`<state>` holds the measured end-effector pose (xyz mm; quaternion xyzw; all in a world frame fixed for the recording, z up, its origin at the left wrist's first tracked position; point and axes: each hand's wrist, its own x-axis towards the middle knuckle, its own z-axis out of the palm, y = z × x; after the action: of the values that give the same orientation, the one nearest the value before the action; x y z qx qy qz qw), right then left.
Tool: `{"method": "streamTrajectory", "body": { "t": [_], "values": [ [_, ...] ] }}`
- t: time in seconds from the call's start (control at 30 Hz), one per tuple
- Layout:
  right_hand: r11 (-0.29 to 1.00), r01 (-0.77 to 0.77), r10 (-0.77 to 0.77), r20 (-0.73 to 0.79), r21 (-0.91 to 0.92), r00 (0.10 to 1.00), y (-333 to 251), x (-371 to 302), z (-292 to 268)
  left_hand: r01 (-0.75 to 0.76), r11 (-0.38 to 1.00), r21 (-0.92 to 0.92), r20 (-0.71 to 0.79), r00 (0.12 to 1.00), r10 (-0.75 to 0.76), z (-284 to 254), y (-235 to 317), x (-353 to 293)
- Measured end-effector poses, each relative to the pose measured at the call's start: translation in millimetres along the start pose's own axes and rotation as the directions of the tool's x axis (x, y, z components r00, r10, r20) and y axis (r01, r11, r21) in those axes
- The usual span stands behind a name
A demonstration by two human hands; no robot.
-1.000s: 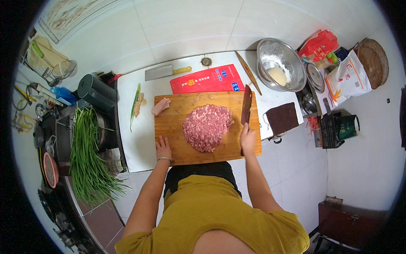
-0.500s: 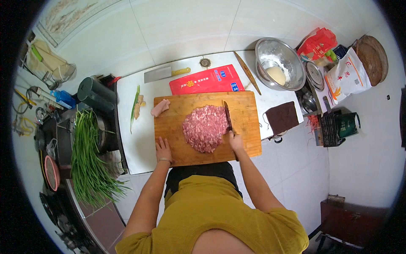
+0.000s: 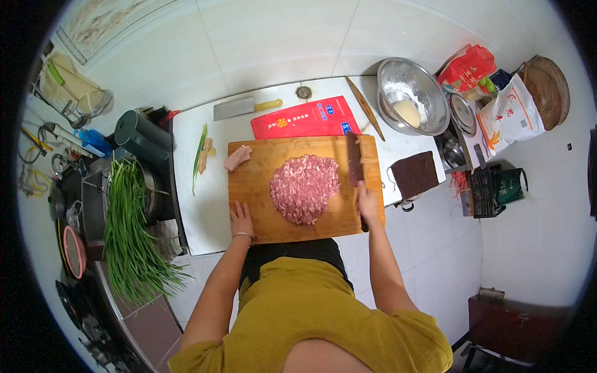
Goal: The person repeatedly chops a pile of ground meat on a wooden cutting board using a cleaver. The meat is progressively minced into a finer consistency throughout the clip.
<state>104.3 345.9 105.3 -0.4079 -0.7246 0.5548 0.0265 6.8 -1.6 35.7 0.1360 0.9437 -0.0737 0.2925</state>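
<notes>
A flat mound of chopped pink meat (image 3: 305,189) lies in the middle of a wooden cutting board (image 3: 252,186). My right hand (image 3: 368,204) is closed round the handle of a cleaver (image 3: 355,160), whose dark blade is over the board's right part, apart from the meat. Flat on the board's near left corner rests my left hand (image 3: 241,219), fingers spread, holding nothing. A pale pink slab of meat (image 3: 237,158) sits at the board's far left corner.
Behind the board lie a red packet (image 3: 301,118), a second cleaver (image 3: 239,108) and a wooden rolling pin (image 3: 364,107). A steel bowl (image 3: 439,93) holds dough (image 3: 407,114). Ginger (image 3: 204,159) and scallion (image 3: 199,155) lie left; long green chives (image 3: 130,230) hang beyond. A brown cloth (image 3: 415,177) lies right.
My right hand has moved to the right with the cleaver, off the meat's right edge, and the blade now shows its broad side. My left hand stays in place.
</notes>
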Motion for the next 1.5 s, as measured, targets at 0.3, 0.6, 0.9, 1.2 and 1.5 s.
{"method": "streamTrajectory", "body": {
  "t": [0.3,0.6,0.9,1.2,1.5],
  "values": [
    [0.951,0.142,-0.209,-0.232,-0.276,0.950,43,6,55,0.024,0.999,0.045,-0.105,0.994,-0.019,52,-16,31],
    [0.836,0.405,-0.539,-0.413,-0.371,0.734,74,19,73,-0.005,1.000,0.012,0.000,1.000,0.005,1,-3,7],
    [0.974,0.219,-0.225,-0.419,-0.063,0.880,36,7,42,0.000,1.000,0.029,0.003,1.000,0.000,5,-5,8],
    [0.953,-0.015,0.026,-0.030,0.303,0.999,4,-15,23,-0.002,1.000,0.010,-0.036,0.999,0.002,25,-10,16],
    [0.980,-0.178,0.172,0.069,0.084,0.983,6,-22,26,-0.018,1.000,0.025,-0.096,0.995,0.021,43,-16,25]
  ]
}}
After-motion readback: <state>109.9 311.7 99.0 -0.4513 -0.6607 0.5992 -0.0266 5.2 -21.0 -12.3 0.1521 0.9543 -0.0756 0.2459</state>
